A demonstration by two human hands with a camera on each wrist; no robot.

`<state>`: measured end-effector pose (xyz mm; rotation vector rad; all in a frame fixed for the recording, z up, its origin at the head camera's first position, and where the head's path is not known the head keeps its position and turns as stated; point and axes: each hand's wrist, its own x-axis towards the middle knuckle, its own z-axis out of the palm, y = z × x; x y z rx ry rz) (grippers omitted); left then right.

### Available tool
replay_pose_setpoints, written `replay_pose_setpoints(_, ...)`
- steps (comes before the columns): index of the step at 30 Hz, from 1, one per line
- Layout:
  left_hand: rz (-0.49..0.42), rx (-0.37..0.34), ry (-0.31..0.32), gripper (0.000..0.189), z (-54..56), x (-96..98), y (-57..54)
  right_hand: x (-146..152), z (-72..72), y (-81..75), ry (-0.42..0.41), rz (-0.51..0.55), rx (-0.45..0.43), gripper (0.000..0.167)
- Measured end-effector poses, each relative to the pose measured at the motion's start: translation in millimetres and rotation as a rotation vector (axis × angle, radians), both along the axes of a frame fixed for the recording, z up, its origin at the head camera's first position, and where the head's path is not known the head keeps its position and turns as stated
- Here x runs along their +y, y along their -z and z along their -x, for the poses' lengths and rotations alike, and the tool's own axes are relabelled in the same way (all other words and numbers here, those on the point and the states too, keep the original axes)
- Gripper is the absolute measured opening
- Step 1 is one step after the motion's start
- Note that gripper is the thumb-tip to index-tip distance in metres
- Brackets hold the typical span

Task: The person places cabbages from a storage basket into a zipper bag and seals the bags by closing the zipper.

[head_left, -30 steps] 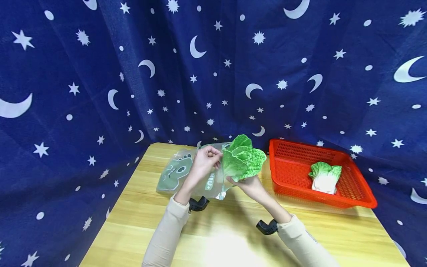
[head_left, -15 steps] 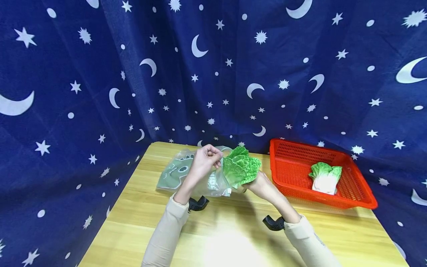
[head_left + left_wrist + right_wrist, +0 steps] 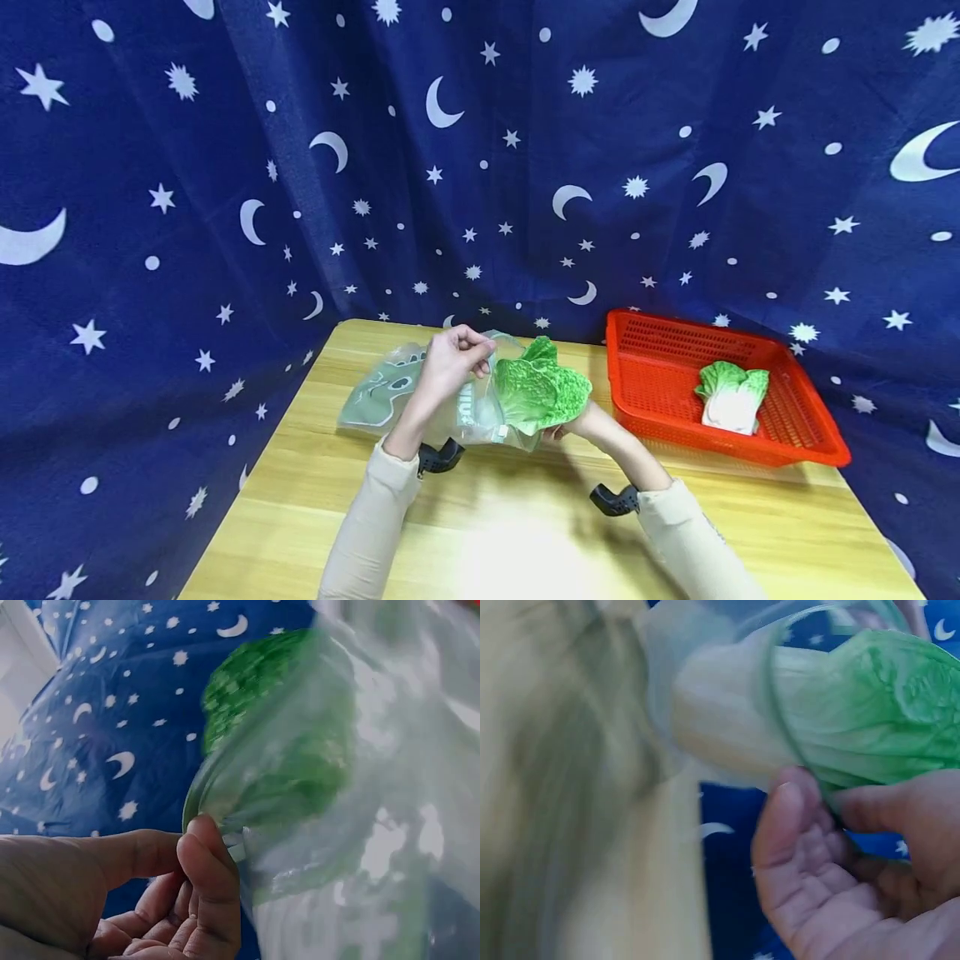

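A leafy Chinese cabbage [image 3: 542, 390] lies partly in the mouth of a clear zip bag [image 3: 378, 398] printed with a green dinosaur. In the right wrist view its white base is inside the bag, while the green leaves of the cabbage [image 3: 885, 705] stick out past the green-edged rim. My left hand [image 3: 450, 360] pinches the upper rim of the bag between thumb and forefinger, as the left wrist view shows. Below the leaves, my right hand [image 3: 870, 877] pinches the lower rim between thumb and fingers. In the head view the leaves hide part of that hand.
A red plastic basket [image 3: 652, 400] stands at the right of the wooden table [image 3: 300, 517], with a second Chinese cabbage [image 3: 731, 404] in it. A blue curtain [image 3: 510, 183] with moons and stars hangs behind the table and along its left side.
The cabbage has sunk lower at the bag's mouth, its leaves tipping down. My right hand has moved right and down, from the cabbage to the bag's lower rim. My left hand keeps its pinch.
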<state>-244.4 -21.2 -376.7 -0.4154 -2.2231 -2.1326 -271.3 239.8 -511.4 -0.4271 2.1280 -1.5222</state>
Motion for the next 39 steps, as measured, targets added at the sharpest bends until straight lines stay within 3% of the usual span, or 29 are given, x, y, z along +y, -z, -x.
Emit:
replay_pose_setpoints(2,-0.001,0.006,-0.02,0.01,0.8,-8.0,-6.3,-2,0.4,-15.5,0.109,0.025,-0.049,0.01)
replay_pose_setpoints(4,0.002,0.021,-0.037,0.011,4.7,-16.3,-16.3,-15,-20.7,-65.3,0.253,0.01,-0.045,0.01)
replay_pose_setpoints(7,0.015,0.044,-0.048,0.012,16.1,-28.4,-39.4,-23,-37.4,-120.4,0.365,0.07,0.056,0.013)
replay_pose_setpoints(12,0.02,0.067,-0.07,0.01,39.3,-42.7,-82.5,-26,-27.5,-168.7,0.51,0.137,0.135,0.022)
replay_pose_setpoints(15,0.026,0.073,-0.082,0.007,48.9,-48.5,-98.6,-29,-20.4,-183.2,0.54,0.152,0.185,0.024)
replay_pose_setpoints(19,0.017,0.078,-0.099,0.006,52.8,-53.0,-107.1,-34,-18.5,-190.2,0.533,0.15,0.249,0.026)
replay_pose_setpoints(26,0.044,0.08,-0.096,0.006,49.3,-55.1,-103.1,-38,-23.6,-192.7,0.559,0.17,0.258,0.025)
replay_pose_setpoints(31,0.086,0.073,-0.092,0.004,49.8,-54.4,-102.8,-38,-24.2,-215.5,0.595,0.219,0.348,0.025)
replay_pose_setpoints(35,0.112,0.09,-0.105,0.004,48.9,-51.3,-102.5,-38,-21.8,-232.5,0.579,0.121,0.415,0.027)
replay_pose_setpoints(39,0.121,0.13,-0.135,0.005,41.9,-48.4,-103.6,-40,-20.0,-236.3,0.61,0.068,0.51,0.028)
